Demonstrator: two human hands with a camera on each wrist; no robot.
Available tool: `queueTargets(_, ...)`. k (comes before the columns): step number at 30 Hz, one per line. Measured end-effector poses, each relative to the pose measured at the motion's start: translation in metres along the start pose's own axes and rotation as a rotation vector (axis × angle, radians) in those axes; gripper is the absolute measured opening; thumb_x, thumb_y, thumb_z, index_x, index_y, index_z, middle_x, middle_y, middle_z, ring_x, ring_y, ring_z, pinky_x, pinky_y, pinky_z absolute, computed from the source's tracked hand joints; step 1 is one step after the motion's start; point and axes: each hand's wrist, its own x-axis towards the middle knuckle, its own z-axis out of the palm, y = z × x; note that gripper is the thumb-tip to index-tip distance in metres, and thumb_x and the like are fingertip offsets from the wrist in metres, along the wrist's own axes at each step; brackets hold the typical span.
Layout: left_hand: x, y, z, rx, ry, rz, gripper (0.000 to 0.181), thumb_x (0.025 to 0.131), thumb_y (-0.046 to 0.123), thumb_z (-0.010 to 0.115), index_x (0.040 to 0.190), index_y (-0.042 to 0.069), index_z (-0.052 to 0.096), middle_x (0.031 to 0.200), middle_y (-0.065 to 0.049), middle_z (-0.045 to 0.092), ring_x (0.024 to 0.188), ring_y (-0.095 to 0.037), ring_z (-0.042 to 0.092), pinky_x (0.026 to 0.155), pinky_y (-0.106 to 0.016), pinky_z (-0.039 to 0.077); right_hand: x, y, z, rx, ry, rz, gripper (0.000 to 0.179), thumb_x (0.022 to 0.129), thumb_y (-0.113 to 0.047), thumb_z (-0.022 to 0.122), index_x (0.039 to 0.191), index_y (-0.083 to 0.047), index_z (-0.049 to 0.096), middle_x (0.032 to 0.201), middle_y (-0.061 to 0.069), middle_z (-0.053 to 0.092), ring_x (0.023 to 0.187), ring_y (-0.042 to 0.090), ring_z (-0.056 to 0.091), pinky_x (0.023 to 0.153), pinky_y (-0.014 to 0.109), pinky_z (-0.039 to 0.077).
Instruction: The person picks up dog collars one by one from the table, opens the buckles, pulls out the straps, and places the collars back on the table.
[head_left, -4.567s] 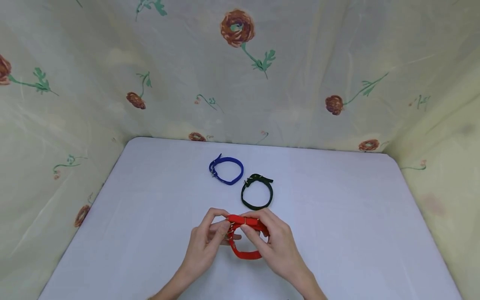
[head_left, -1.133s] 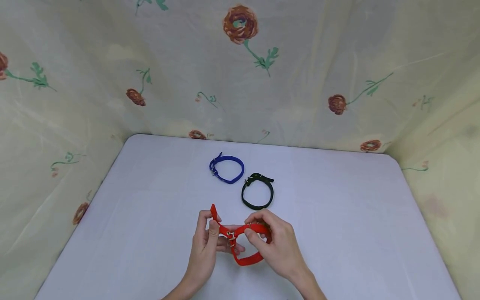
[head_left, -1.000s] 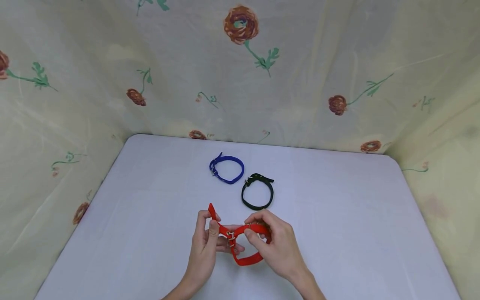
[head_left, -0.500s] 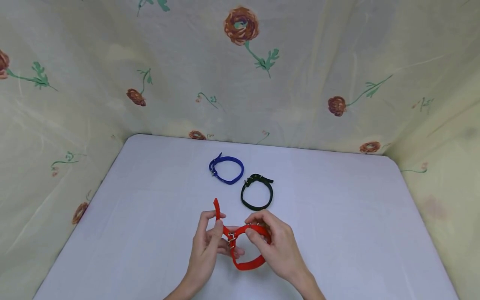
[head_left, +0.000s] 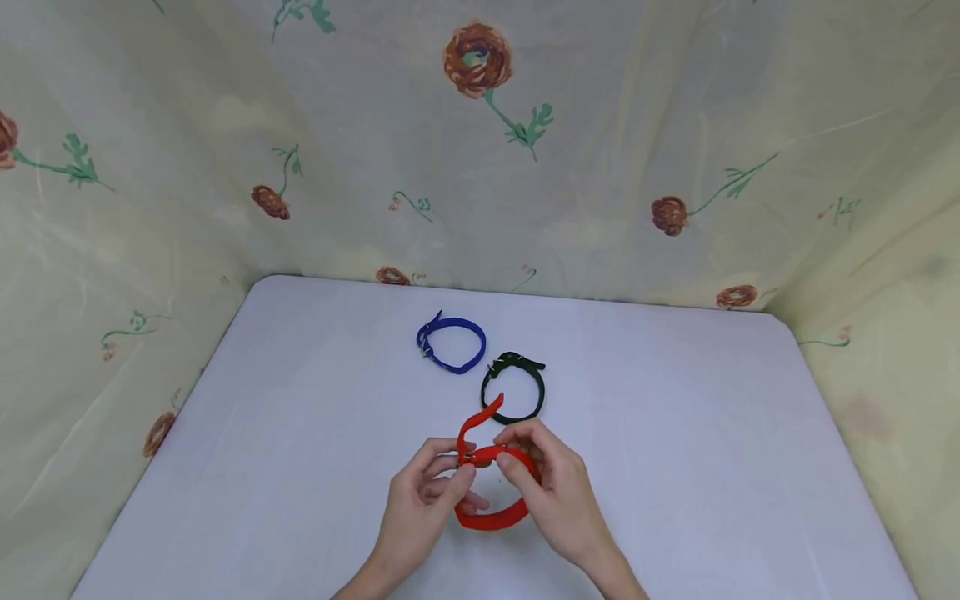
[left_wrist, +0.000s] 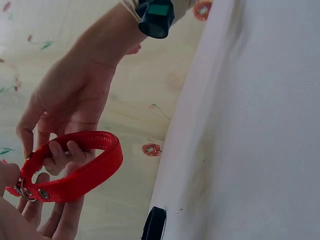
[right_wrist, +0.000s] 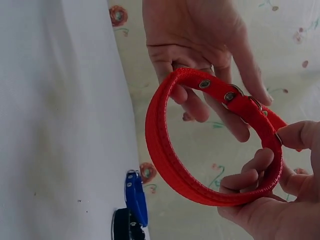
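Note:
Both hands hold a red collar (head_left: 495, 522) with metal fittings, raised over the near part of the table in the head view. My left hand (head_left: 416, 504) pinches it at the buckle (head_left: 468, 458) between thumb and forefinger. Its loose strap end (head_left: 480, 414) sticks up from there and bends right, overlapping the dark collar behind. My right hand (head_left: 555, 492) grips the strap on the other side, thumb in front. In the right wrist view, rivets and a ring show on the red collar (right_wrist: 165, 145); the right thumb (right_wrist: 297, 134) presses by a metal keeper loop.
Beyond the hands, a blue collar (head_left: 482, 350) and a dark green or black collar (head_left: 543, 387) lie buckled on the white table (head_left: 675, 433). A flower-patterned curtain (head_left: 585, 167) closes off the back and both sides.
The loose strap end has swung from the left, where the left hand held it, to upright and rightward. My left thumb and forefinger have shifted onto the buckle; the right hand stays nearly in place.

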Motion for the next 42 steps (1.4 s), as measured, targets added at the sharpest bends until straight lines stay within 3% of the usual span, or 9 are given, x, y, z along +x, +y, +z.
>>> queueTargets(7, 0.0016, -0.0009, -0.0029, -0.014, 0.022, -0.012, 0.034, 0.107, 0.027, 0.069, 0.134, 0.009, 0.063, 0.126, -0.021, 0.076, 0.079, -0.018, 0.082, 0.082, -0.025, 0.065, -0.0001, -0.0018, 0.0019, 0.007, -0.033, 0.017, 0.018, 0.106, -0.021, 0.070, 0.124, -0.017, 0.067, 0.115, 0.001, 0.077, 0.104, 0.014, 0.075, 0.092, 0.020, 0.060)
queueTargets(13, 0.0019, 0.0006, -0.0046, 0.037, 0.035, 0.000, 0.028, 0.103, 0.027, 0.074, 0.126, 0.012, 0.069, 0.118, -0.020, 0.079, 0.073, -0.015, 0.079, 0.073, -0.024, 0.063, -0.0002, -0.0020, 0.0026, -0.057, -0.033, -0.026, 0.016, 0.107, -0.026, 0.068, 0.122, -0.020, 0.069, 0.114, -0.004, 0.076, 0.105, 0.009, 0.072, 0.094, 0.021, 0.059)
queueTargets(15, 0.0019, 0.0011, -0.0045, 0.096, 0.028, 0.035, 0.024, 0.101, 0.026, 0.077, 0.122, 0.015, 0.072, 0.113, -0.018, 0.081, 0.071, -0.012, 0.078, 0.068, -0.024, 0.062, -0.0001, -0.0019, 0.0028, -0.086, -0.018, -0.046, 0.014, 0.107, -0.027, 0.068, 0.120, -0.022, 0.071, 0.110, -0.006, 0.076, 0.101, 0.007, 0.070, 0.090, 0.022, 0.058)
queueTargets(21, -0.0003, 0.0020, -0.0034, 0.297, -0.016, 0.151, 0.023, 0.099, 0.028, 0.079, 0.121, 0.021, 0.074, 0.107, -0.004, 0.085, 0.067, -0.003, 0.073, 0.071, -0.022, 0.062, 0.0009, -0.0031, 0.0040, -0.149, 0.019, -0.075, 0.004, 0.105, -0.032, 0.072, 0.103, -0.029, 0.074, 0.092, -0.014, 0.066, 0.090, 0.005, 0.061, 0.079, 0.026, 0.053)
queueTargets(26, -0.0020, 0.0015, -0.0020, 0.403, -0.011, 0.239, 0.024, 0.098, 0.035, 0.079, 0.119, 0.024, 0.074, 0.101, 0.002, 0.085, 0.063, 0.003, 0.067, 0.062, -0.018, 0.055, 0.0021, -0.0045, 0.0057, -0.154, -0.025, -0.044, 0.022, 0.105, -0.036, 0.071, 0.084, -0.029, 0.069, 0.068, -0.013, 0.047, 0.069, 0.003, 0.050, 0.061, 0.022, 0.042)
queueTargets(30, -0.0030, 0.0012, -0.0007, 0.474, 0.014, 0.279, 0.024, 0.097, 0.037, 0.080, 0.117, 0.026, 0.075, 0.100, 0.006, 0.085, 0.057, 0.006, 0.054, 0.053, -0.015, 0.043, 0.0019, -0.0036, 0.0085, -0.156, -0.051, -0.054, 0.033, 0.106, -0.037, 0.069, 0.075, -0.028, 0.063, 0.062, -0.015, 0.038, 0.060, 0.000, 0.041, 0.053, 0.021, 0.034)
queueTargets(34, -0.0038, 0.0010, 0.0005, 0.489, 0.031, 0.273, 0.025, 0.096, 0.043, 0.079, 0.116, 0.029, 0.076, 0.103, 0.009, 0.085, 0.069, 0.004, 0.063, 0.060, -0.016, 0.050, 0.0010, -0.0031, 0.0087, -0.179, -0.033, -0.090, 0.028, 0.107, -0.030, 0.068, 0.079, -0.026, 0.067, 0.063, -0.017, 0.044, 0.061, -0.001, 0.044, 0.054, 0.019, 0.035)
queueTargets(42, -0.0069, -0.0009, 0.0033, 0.453, 0.022, 0.264, 0.031, 0.098, 0.049, 0.075, 0.119, 0.026, 0.074, 0.106, 0.010, 0.085, 0.099, -0.009, 0.082, 0.083, -0.019, 0.062, -0.0015, -0.0048, 0.0078, -0.181, -0.001, -0.005, 0.028, 0.109, -0.027, 0.064, 0.086, -0.020, 0.079, 0.066, -0.013, 0.060, 0.068, 0.002, 0.052, 0.059, 0.020, 0.041)
